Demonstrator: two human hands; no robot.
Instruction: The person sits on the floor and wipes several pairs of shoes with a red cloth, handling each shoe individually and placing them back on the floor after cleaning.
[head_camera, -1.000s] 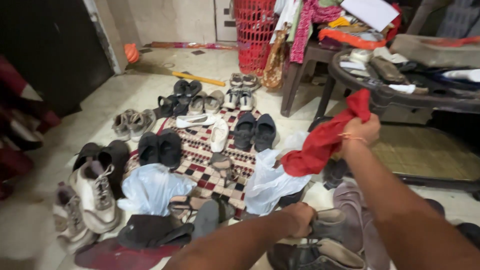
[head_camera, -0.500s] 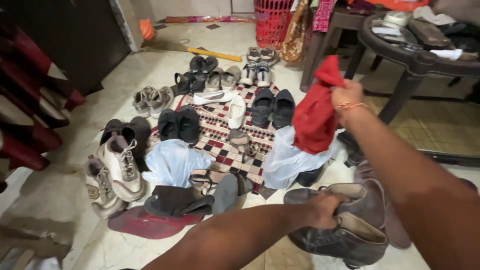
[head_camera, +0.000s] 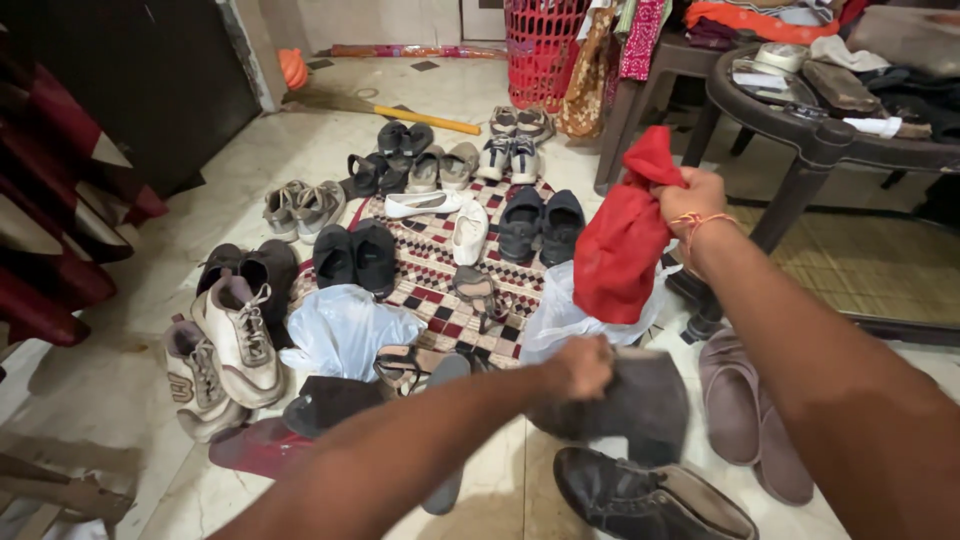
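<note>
My right hand (head_camera: 689, 203) is raised and gripping a red cloth (head_camera: 625, 245) that hangs down from it. My left hand (head_camera: 580, 366) is lower, closed on the top of a dark grey ankle boot (head_camera: 635, 405) tipped up off the floor. Its partner, a dark leather boot (head_camera: 650, 497), lies on the tiles just below. A white plastic bag (head_camera: 560, 315) sits behind the cloth.
Many pairs of shoes lie on and around a checkered mat (head_camera: 430, 275). White sneakers (head_camera: 235, 340) are at left, another plastic bag (head_camera: 345, 328) beside them, mauve slippers (head_camera: 750, 415) at right. A dark round table (head_camera: 820, 140), a red basket (head_camera: 545, 45) and a broom (head_camera: 400, 110) stand behind.
My left hand has lifted and tilted the grey boot upward. My right hand with the red cloth has stayed raised while the view shifted slightly.
</note>
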